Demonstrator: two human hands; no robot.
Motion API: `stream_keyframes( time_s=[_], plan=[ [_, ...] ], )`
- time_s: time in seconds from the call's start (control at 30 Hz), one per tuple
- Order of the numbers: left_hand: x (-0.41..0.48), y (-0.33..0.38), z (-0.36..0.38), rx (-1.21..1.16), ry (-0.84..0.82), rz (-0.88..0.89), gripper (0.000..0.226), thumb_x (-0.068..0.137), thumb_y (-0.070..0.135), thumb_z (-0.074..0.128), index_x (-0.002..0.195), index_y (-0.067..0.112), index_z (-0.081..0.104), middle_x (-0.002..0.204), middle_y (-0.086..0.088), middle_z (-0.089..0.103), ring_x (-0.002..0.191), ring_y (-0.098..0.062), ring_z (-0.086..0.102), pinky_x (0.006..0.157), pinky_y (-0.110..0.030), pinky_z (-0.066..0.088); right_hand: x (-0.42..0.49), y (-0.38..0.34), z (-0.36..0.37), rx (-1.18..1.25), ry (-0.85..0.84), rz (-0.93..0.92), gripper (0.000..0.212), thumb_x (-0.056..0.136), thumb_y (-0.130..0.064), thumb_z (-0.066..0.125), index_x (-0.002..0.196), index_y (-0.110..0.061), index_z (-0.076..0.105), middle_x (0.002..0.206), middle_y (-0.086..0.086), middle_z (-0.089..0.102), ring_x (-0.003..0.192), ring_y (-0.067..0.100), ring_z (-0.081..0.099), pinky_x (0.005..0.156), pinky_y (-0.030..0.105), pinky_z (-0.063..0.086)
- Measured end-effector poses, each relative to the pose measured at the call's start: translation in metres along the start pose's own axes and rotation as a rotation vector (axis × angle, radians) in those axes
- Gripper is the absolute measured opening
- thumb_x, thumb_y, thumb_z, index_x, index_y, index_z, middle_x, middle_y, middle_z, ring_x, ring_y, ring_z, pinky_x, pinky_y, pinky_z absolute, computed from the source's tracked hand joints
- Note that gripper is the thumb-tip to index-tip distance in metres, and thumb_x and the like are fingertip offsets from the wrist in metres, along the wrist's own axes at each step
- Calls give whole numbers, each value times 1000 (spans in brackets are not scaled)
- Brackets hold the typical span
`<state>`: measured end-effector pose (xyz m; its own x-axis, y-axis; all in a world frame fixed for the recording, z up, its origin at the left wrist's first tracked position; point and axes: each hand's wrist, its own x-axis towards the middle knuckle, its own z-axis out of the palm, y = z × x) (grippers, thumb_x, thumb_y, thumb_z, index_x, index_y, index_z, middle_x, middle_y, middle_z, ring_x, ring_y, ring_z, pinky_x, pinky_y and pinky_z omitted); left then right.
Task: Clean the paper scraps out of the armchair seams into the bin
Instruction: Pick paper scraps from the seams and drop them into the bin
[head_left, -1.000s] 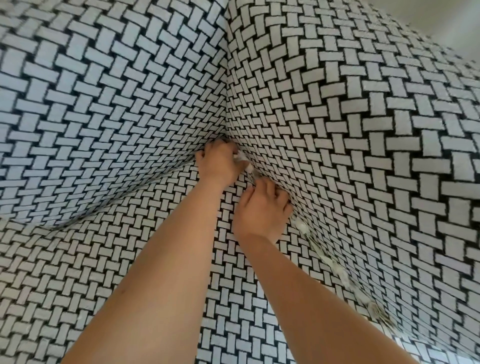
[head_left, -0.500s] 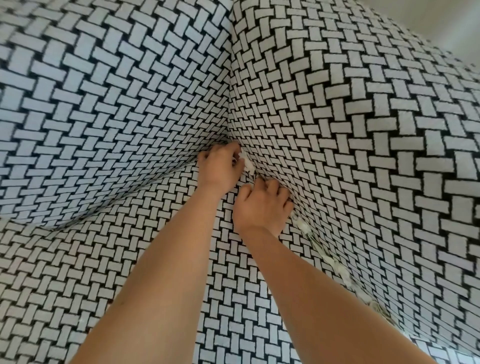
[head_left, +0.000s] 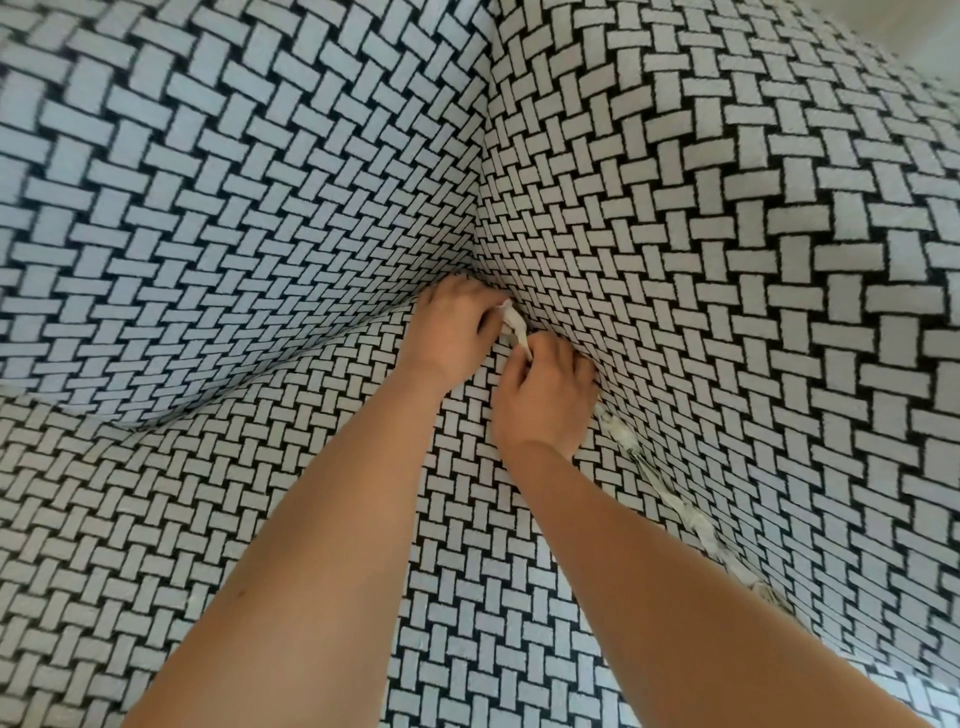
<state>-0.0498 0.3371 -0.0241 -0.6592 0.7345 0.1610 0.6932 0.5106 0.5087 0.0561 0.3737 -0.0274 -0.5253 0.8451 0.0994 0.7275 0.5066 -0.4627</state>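
- We're dug into the back corner of the armchair, right where the seat meets the back and the side.
- Our left hand has its fingers curled onto a white paper scrap. Our right hand pinches the lower end of that same piece, right at the crease.
- There's plenty left. A whole line of scraps sits wedged along the side seam, from just beside our right hand out toward the front of the seat.
- The bin isn't in view, so we can't tell what's gone in.
- Our guess is we're early on, with one piece in hand and most of that seam to go.
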Motion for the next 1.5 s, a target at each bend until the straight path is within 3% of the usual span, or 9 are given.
stream_keyframes(
  time_s=[0.1,0.27,0.4,0.7,0.8,0.97,1.13,1.37,1.5],
  plan=[
    [-9,-3,-4,14,-4,41,30,93,28,53,119,15,62,119,-3,60,117,-22,46,103,-41,34,0,0,1,88,58,3,18,94,-29,43,95,-18,58,94,1,66,96,22,49,78,35,37],
    [-25,5,-4,46,138,22,29,89,21,61,114,8,65,103,-10,66,101,-30,54,87,-40,43,0,3,3,131,57,-27,16,93,-25,46,95,-14,58,97,2,64,97,23,49,83,37,39],
    [-49,8,-9,-37,270,-183,31,92,21,56,117,3,62,104,-13,63,98,-27,54,84,-31,44,0,3,2,144,37,-44,15,93,-23,46,94,-12,58,99,4,62,100,21,47,87,34,37],
    [-118,11,-36,-331,148,-430,35,94,21,53,123,2,56,113,-11,59,85,-8,51,74,-10,45,-6,1,-16,264,-1,-106,13,91,-14,50,89,-5,59,92,10,60,95,24,50,74,32,40],
    [-133,11,-41,-343,119,-454,34,93,22,55,120,2,58,103,-8,60,83,-10,51,70,-17,46,-15,2,-22,259,-13,-161,13,91,-15,53,90,-5,61,90,9,57,90,22,51,68,28,38],
    [-151,16,-47,-354,105,-493,37,93,24,53,122,1,57,105,-9,61,86,-14,54,75,-24,48,-41,-3,-30,241,-93,-229,12,90,-14,53,84,-6,60,80,8,55,71,15,45,52,17,29],
    [-169,19,-61,-368,52,-568,29,94,24,52,109,1,60,80,0,53,56,-6,42,47,-15,33,-61,-18,-39,362,-167,-306,19,88,-9,55,70,-13,52,65,-1,49,63,16,46,56,20,38],
    [-203,-14,-133,-402,192,-727,27,95,19,51,109,-2,60,68,1,48,51,-8,40,42,-13,31,-87,-79,-62,435,-409,-365,22,91,-13,52,69,-12,51,56,-5,43,47,6,35,45,13,32],
    [-236,-41,-180,-357,274,-776,38,95,22,52,127,1,53,99,-13,62,54,-7,45,37,-12,33,-122,-128,-64,510,-552,-387,19,91,-19,55,75,-9,57,58,-6,44,48,4,35,37,8,31]
  ],
)
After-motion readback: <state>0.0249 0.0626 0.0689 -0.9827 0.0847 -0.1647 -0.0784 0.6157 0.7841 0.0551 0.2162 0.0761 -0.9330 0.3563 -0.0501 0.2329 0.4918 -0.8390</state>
